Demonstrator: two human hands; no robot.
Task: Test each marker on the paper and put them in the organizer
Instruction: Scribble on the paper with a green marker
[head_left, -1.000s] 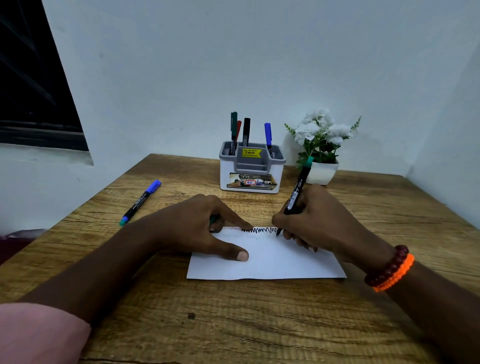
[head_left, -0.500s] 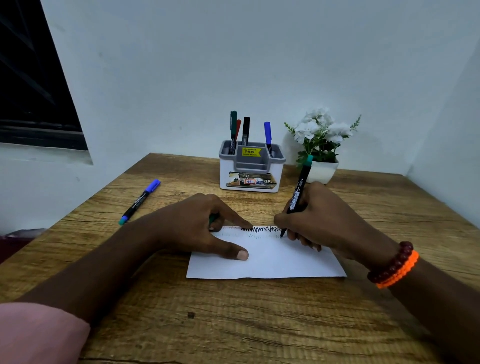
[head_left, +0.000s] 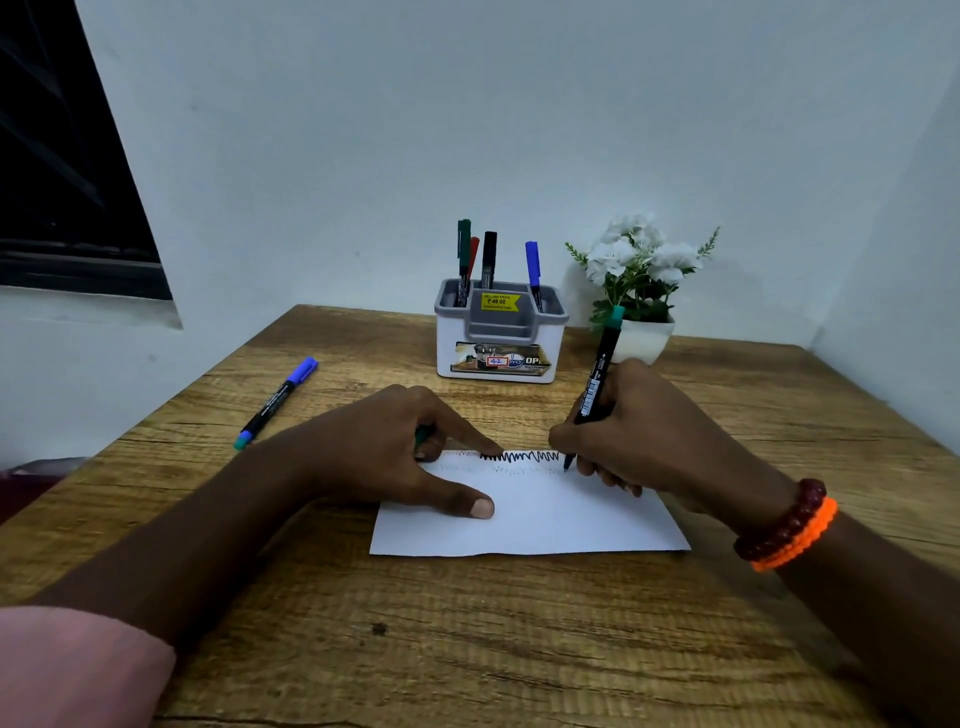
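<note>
A white paper lies on the wooden table. My right hand grips a black marker with a teal end, its tip touching the paper's top edge at the right end of a dark zigzag scribble. My left hand presses the paper's left part with index finger and thumb, while its curled fingers hold a small green cap, mostly hidden. A grey-and-white organizer stands at the back with several markers upright in it.
Left on the table lies a capped marker with a blue cap and a teal end. A white pot of white flowers stands right of the organizer. Walls close off the back and right; a dark window is at the left.
My right hand has moved the marker tip slightly rightward along the paper's top edge, lengthening the scribble. My left hand has stayed put.
</note>
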